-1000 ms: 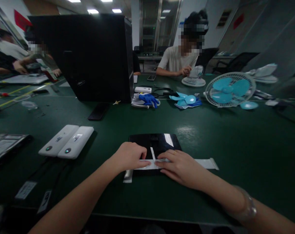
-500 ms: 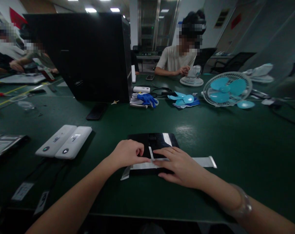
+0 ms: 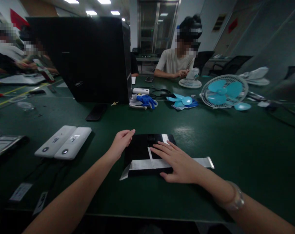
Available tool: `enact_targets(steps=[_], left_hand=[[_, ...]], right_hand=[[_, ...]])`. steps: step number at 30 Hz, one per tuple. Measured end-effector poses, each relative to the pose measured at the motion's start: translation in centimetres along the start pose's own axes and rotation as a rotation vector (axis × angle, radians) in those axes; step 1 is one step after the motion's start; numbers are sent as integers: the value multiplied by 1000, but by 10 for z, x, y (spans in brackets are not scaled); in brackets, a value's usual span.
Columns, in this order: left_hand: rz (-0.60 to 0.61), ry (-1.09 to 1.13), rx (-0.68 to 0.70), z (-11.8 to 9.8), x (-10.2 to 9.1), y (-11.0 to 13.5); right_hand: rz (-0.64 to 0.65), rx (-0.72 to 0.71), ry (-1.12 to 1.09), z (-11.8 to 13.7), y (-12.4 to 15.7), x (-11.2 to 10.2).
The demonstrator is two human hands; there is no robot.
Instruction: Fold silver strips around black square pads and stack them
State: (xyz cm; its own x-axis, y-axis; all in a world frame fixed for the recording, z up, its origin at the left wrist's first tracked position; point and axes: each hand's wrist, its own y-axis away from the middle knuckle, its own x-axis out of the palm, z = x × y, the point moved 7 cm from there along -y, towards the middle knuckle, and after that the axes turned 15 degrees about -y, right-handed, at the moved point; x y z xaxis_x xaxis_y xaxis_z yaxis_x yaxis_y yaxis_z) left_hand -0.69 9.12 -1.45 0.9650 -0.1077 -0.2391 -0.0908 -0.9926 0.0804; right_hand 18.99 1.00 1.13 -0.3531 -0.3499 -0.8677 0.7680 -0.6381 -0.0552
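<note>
This is an assembly workshop. Long benches topped with dark green mats (image 3: 210, 130) run under ceiling strip lights (image 3: 103, 2), and a worker (image 3: 174, 61) sits across one. A desk fan (image 3: 224, 91) sits near loose blue blades (image 3: 182, 100), blue gloves (image 3: 147, 100), a black computer case (image 3: 88, 58) and a flat ribbon cable (image 3: 201, 161).

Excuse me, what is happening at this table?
A person works at a green table with a flat black panel and a white strip laid across it. The right hand lies flat on the strip and panel; the left hand is open beside the panel's left edge. Opposite, another person handles a small fan.
</note>
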Motion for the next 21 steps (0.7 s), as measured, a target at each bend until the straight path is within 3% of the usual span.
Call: enact_targets(steps=[7,11,15,21], left_hand=[[-25,76,-41,10,-4,-3],[-24,93,-48,16,-6,-5],[1,108,-54,18,-6,-5],[33,88,-79,21,-5,-5]], right_hand=[[-5,12,63,-5,-1,0],[-19,57,128,-22,6,-12],[-65,173,191,-59,24,-34],[-156,482,275,-142,74,-72]])
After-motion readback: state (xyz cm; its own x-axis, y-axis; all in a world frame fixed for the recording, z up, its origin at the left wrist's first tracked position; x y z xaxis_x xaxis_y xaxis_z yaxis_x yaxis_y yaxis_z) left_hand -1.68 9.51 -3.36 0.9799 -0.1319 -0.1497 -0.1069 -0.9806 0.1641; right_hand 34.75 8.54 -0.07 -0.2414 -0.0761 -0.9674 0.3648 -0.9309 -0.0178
